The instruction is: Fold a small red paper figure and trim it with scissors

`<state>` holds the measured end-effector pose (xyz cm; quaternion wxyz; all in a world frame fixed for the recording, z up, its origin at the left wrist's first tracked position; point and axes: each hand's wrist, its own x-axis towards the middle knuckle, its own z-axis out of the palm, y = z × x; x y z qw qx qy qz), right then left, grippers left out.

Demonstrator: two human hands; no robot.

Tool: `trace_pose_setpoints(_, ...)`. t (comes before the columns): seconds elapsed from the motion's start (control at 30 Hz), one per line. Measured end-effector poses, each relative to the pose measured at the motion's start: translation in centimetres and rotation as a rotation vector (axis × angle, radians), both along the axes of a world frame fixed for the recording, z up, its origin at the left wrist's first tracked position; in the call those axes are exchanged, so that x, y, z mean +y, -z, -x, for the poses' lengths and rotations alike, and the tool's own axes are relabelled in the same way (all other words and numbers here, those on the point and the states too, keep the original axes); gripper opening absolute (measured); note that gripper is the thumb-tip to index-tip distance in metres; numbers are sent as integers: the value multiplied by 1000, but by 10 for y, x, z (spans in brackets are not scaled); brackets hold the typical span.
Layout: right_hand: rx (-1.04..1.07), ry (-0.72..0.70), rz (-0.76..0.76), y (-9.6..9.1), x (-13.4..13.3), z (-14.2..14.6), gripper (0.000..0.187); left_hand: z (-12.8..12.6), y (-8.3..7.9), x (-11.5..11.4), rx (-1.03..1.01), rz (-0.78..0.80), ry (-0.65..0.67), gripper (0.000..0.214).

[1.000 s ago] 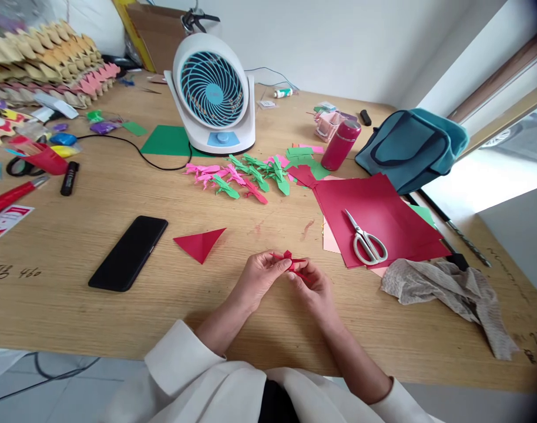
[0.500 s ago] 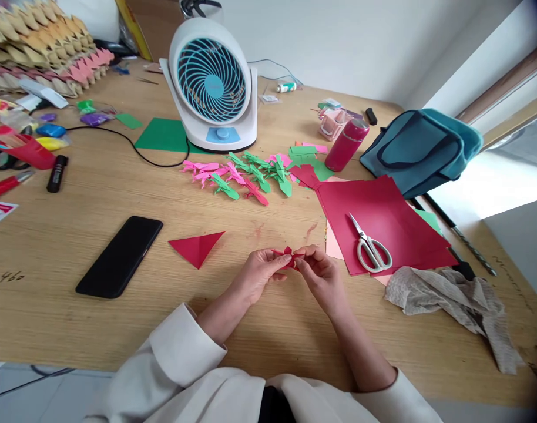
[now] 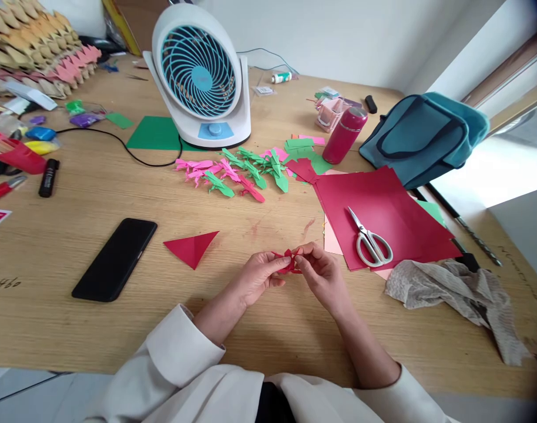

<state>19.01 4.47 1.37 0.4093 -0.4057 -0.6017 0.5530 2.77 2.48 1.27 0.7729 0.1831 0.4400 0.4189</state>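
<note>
Both hands meet over the wooden table (image 3: 74, 317) near its front edge. My left hand (image 3: 258, 275) and my right hand (image 3: 319, 271) each pinch one side of a small red folded paper piece (image 3: 288, 259), held just above the tabletop. A red paper triangle (image 3: 190, 247) lies flat to the left of my hands. Farther back, several pink and green folded paper figures (image 3: 233, 173) lie in a loose row. Right of my hands, white-handled scissors (image 3: 369, 239) rest on a stack of red paper sheets (image 3: 396, 205).
A black phone (image 3: 115, 258) lies at the left. A white and blue desk fan (image 3: 200, 79) stands at the back, on a green sheet (image 3: 151, 134). A red bottle (image 3: 339, 135), a teal bag (image 3: 422, 141) and a crumpled cloth (image 3: 457, 291) are on the right.
My hands have stayed together on the red folded piece, with the fingers shifting slightly on it. The view has drifted a little, so the table items sit slightly left and higher.
</note>
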Motion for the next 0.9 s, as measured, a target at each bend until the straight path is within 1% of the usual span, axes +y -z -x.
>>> trace_pose_setpoints(0.1,-44,22,-36,-1,-1,0,10,-2,1,-1,30,-23,-12,37)
trace_pose_setpoints(0.2,-110,58,-90,-3,-3,1,7,-6,1,-3,146,-111,-60,38)
trace_pose_setpoints(0.3,-142,88,-146,-2,-4,3,3,-9,2,-5,328,-245,-118,35)
trace_pose_setpoints(0.43,-136,86,-169,0,-4,4,2,-10,0,-7,592,-485,-149,18)
trace_pose_setpoints(0.53,-144,88,-196,0,-5,3,4,-9,-1,-8,709,-613,-169,11)
trace_pose_setpoints(0.63,-191,88,-268,-2,-5,3,8,-8,0,-7,710,-634,-161,9)
trace_pose_setpoints(0.77,-237,83,-382,-3,-4,3,14,-8,3,-6,621,-592,-118,12)
trace_pose_setpoints(0.9,-209,51,-419,-2,-4,2,14,-6,3,-5,591,-577,-100,15)
